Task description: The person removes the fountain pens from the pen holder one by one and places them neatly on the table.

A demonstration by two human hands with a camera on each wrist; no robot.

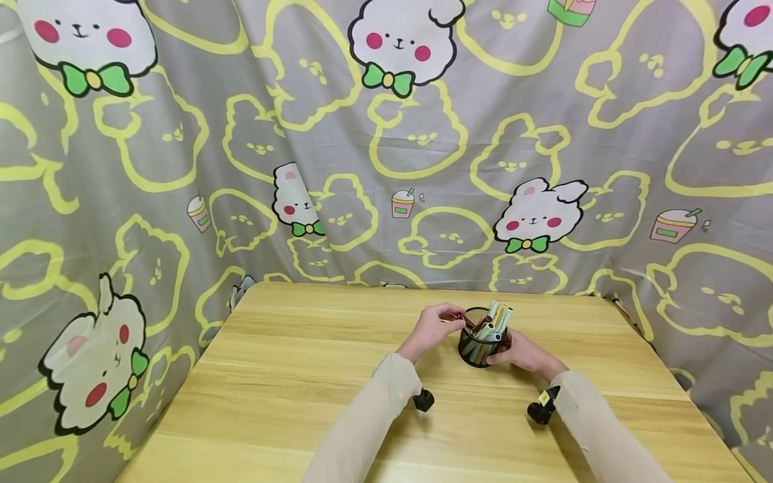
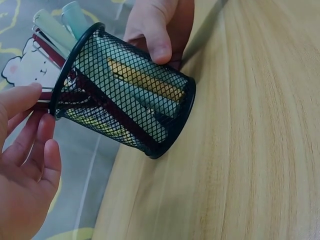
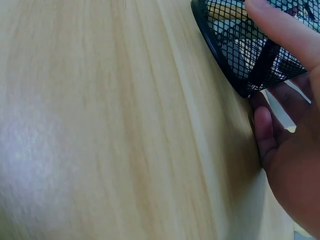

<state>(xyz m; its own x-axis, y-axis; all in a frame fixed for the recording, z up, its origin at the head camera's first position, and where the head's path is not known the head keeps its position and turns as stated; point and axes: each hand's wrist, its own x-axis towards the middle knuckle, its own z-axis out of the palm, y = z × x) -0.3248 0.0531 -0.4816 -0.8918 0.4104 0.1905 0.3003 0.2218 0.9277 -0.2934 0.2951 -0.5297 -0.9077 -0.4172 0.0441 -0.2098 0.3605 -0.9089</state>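
Observation:
A black mesh pen holder (image 1: 473, 351) stands on the wooden table, filled with several pens. Pale green and cream pens (image 1: 498, 312) stick out of its top, along with dark red ones. My right hand (image 1: 524, 352) grips the holder's side, its thumb lying across the mesh in the right wrist view. At the rim, my left hand (image 2: 27, 165) pinches a dark red pen (image 2: 45, 96) between thumb and fingers. Part of that pen is inside the holder, visible through the mesh. A yellow pen (image 2: 145, 80) also shows through the wall.
The wooden table (image 1: 290, 389) extends to both sides of the hands. Behind and beside it hangs a grey curtain (image 1: 338, 147) with cartoon animals. A small black camera (image 1: 424, 400) sits at the left wrist, another camera (image 1: 541, 406) at the right.

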